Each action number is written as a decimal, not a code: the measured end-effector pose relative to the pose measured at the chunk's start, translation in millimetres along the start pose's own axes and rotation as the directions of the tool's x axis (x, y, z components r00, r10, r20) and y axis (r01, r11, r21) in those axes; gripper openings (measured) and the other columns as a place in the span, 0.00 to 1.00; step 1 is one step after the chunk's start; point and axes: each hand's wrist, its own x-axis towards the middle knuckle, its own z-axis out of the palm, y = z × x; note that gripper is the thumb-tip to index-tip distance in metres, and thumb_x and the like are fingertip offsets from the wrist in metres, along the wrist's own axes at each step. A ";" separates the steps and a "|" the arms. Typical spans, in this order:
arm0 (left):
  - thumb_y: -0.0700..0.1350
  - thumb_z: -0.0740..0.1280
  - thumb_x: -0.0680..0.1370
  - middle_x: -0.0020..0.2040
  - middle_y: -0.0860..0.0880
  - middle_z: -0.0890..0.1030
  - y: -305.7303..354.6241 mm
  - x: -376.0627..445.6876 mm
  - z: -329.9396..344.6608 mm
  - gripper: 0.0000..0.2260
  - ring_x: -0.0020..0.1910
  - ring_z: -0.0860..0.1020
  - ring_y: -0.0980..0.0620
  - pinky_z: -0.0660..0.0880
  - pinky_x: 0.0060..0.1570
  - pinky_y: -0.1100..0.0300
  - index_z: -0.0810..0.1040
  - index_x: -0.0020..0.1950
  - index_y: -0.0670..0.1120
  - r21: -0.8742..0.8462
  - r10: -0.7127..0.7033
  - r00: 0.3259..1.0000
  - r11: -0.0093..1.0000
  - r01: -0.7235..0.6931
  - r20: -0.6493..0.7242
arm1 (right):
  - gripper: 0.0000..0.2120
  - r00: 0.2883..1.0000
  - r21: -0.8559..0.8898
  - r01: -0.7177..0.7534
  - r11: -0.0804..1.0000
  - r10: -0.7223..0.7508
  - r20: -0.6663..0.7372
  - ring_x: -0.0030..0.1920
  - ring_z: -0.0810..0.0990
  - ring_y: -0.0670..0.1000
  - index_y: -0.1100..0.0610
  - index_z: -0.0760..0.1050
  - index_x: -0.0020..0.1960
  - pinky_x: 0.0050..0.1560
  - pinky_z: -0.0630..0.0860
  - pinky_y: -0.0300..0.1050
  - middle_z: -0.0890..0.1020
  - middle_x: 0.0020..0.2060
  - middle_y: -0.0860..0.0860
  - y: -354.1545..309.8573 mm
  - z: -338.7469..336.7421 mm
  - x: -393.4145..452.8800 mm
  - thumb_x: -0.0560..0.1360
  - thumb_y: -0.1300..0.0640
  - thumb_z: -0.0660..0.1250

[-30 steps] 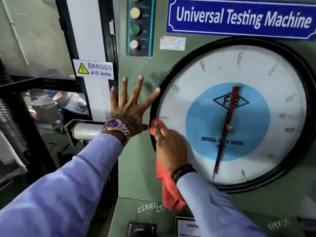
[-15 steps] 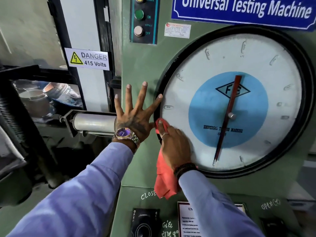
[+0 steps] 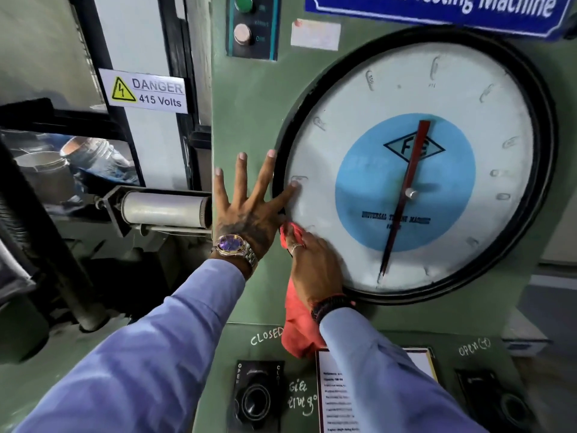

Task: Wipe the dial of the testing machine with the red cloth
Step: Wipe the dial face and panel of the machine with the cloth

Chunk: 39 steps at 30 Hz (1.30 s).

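Note:
The big round dial [image 3: 352, 98] has a white face, a blue centre, a red pointer and a black rim, set in the green machine front. My right hand [image 3: 315, 267] presses the red cloth [image 3: 298, 326] against the dial's lower left edge; most of the cloth hangs down below my wrist. My left hand [image 3: 246, 207] lies flat with fingers spread on the green panel just left of the dial, its forefinger reaching over the rim onto the white face. It holds nothing.
A button panel [image 3: 253, 26] sits above my left hand. A "DANGER 415 Volts" sign [image 3: 145, 92] is on the left frame. Below the dial are two black knobs [image 3: 254, 401] [image 3: 512, 410], a notice card [image 3: 340, 398] and chalk marks. A metal cylinder [image 3: 162, 209] juts out left.
My right hand and the red cloth have slid down along the dial's left edge to the lower left. The left hand has stayed spread beside the rim. The camera has tilted downward.

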 end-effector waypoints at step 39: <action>0.54 0.87 0.64 0.91 0.45 0.47 83.4 -14.1 37.7 0.57 0.87 0.46 0.26 0.48 0.82 0.26 0.59 0.87 0.64 -0.164 0.191 0.981 0.969 -0.182 0.040 | 0.18 0.664 0.501 -0.673 0.544 0.743 0.084 0.64 0.84 0.63 0.59 0.83 0.64 0.66 0.79 0.52 0.86 0.63 0.60 60.0 44.5 -99.4 0.78 0.67 0.63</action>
